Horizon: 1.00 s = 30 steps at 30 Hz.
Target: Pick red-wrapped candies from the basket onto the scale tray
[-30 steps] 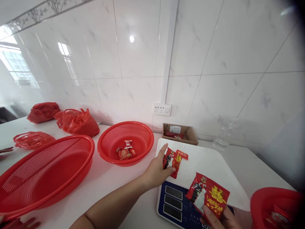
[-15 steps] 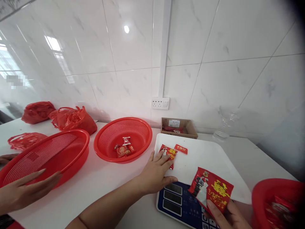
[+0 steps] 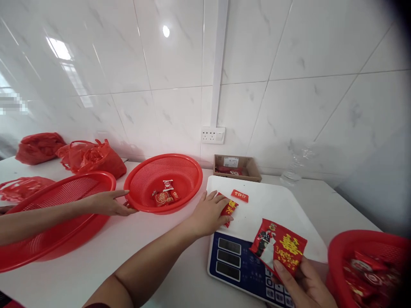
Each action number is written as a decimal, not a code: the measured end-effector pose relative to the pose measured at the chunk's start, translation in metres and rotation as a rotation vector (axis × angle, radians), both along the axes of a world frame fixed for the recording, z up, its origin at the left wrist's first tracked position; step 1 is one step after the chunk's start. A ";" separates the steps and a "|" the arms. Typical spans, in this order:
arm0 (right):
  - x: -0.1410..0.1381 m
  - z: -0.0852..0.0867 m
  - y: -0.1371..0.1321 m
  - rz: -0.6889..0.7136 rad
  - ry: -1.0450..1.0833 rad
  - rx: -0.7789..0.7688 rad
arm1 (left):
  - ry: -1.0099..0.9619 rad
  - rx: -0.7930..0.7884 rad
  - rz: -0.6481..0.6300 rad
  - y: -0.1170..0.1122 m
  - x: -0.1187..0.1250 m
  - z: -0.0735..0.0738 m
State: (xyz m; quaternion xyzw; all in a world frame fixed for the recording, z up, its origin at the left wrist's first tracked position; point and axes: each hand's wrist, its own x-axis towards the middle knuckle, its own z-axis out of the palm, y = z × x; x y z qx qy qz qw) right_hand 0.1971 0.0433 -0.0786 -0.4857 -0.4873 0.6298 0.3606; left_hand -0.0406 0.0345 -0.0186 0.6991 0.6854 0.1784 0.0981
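My right hand [image 3: 298,278] holds a red snack packet [image 3: 281,246] with yellow characters and a printed couple, thumb on its front, above the keypad of a white-and-blue digital scale [image 3: 269,205]. My left hand [image 3: 208,214] is at a second red packet [image 3: 230,209] lying on the scale's left side. Its fingers curl over that packet's left part, and the thumb is at its lower edge. Just beyond lies a small red wrapped piece [image 3: 239,196] with pale characters. The scale's displays look dark.
A co-worker's hand [image 3: 112,203] touches the rim of a red basket [image 3: 192,196] holding several wrapped sweets. Another red basket [image 3: 77,252] sits left, and a filled one [image 3: 337,248] right. Red bags [image 3: 96,160], a cardboard box [image 3: 253,171] and clear plastic [image 3: 292,173] stand along the wall.
My left hand's fingers have curled from spread flat to closed around the packet on the scale. The co-worker's hand has reached right to the middle basket's rim. The view has shifted slightly.
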 end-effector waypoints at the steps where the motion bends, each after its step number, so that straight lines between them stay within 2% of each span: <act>1: -0.001 0.003 -0.001 -0.003 -0.004 0.018 | -0.021 0.003 0.004 0.001 0.001 0.002; 3: -0.005 0.008 -0.004 -0.013 -0.015 0.054 | -0.141 0.059 -0.013 -0.002 0.009 0.006; 5: -0.009 0.014 -0.009 -0.007 0.001 0.087 | -0.441 0.088 -0.096 -0.010 0.022 0.008; 6: -0.012 0.018 -0.013 0.004 0.019 0.112 | -0.650 0.049 -0.164 -0.016 0.031 0.007; 8: -0.014 0.028 -0.022 0.086 0.040 0.192 | -1.094 -0.158 -0.276 -0.029 0.050 0.002; 9: -0.014 0.033 -0.027 0.156 0.021 0.245 | -1.261 -0.283 -0.279 -0.035 0.058 -0.002; 12: -0.003 0.050 -0.039 0.335 -0.162 0.364 | -1.602 -0.513 -0.041 -0.050 0.074 -0.017; 14: 0.015 0.061 -0.044 0.355 -0.304 0.402 | -1.690 -0.616 0.006 -0.056 0.077 -0.027; 15: 0.027 0.066 -0.044 0.329 -0.379 0.403 | -1.705 -0.655 -0.011 -0.058 0.077 -0.032; 20: 0.113 0.081 -0.028 0.020 -0.790 0.388 | -1.696 -0.830 -0.102 -0.069 0.079 -0.057; 23: 0.170 0.074 -0.004 -0.062 -1.098 0.399 | -1.710 -0.900 -0.094 -0.072 0.082 -0.073; 26: 0.208 0.055 0.013 0.004 -1.360 0.366 | -1.714 -0.933 -0.153 -0.073 0.083 -0.088; 28: 0.213 0.044 0.015 0.043 -1.409 0.340 | -1.727 -0.922 -0.210 -0.072 0.083 -0.097; 30: 0.203 0.039 0.011 0.074 -1.391 0.329 | -1.736 -0.894 -0.265 -0.071 0.082 -0.104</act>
